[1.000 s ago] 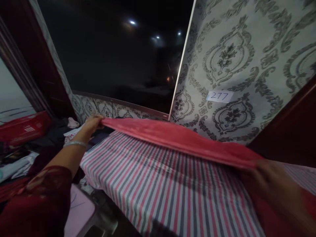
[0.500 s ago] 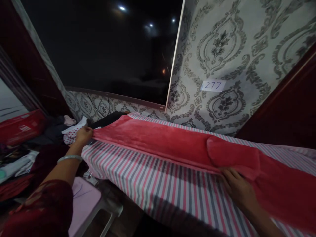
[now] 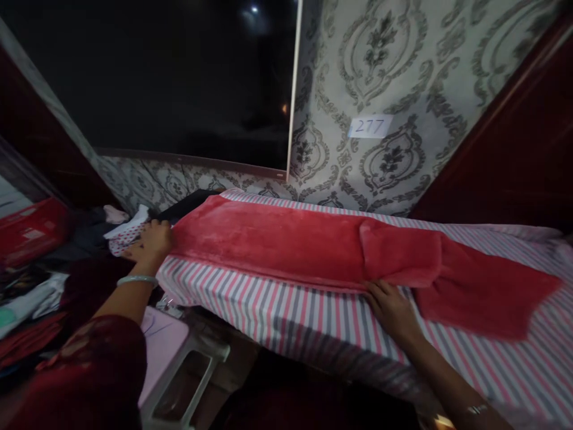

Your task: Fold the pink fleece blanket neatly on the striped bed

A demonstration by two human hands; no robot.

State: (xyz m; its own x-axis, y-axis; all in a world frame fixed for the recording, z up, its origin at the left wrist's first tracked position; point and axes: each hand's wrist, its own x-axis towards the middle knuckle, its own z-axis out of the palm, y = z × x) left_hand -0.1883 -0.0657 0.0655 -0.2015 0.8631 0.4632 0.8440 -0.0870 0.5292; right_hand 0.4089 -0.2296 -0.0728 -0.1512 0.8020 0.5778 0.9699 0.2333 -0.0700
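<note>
A long piece of red plush fabric (image 3: 277,242) lies stretched across a striped cloth, one section folded over towards its right. Its exact kind I cannot make out. At its left end is my left hand (image 3: 156,242), touching the fabric with the fingers apart and pointing left. My right hand (image 3: 394,310) grips the near edge just by the folded section, its fingertips pressed on the plush. Pink, grey and white stripes run over the cloth (image 3: 268,304) beneath, which hangs down at the front.
A large dark television (image 3: 179,83) is on the patterned wall, near a paper marked 277 (image 3: 370,126). Clothes (image 3: 128,233) and a red box (image 3: 33,230) are heaped at the left. A pink-topped stool (image 3: 163,340) stands below the cloth's left front corner.
My left hand has loosened its pinch on the left corner, spreading its fingers. The fabric's right end now lies flatter and further back. The camera view has shifted.
</note>
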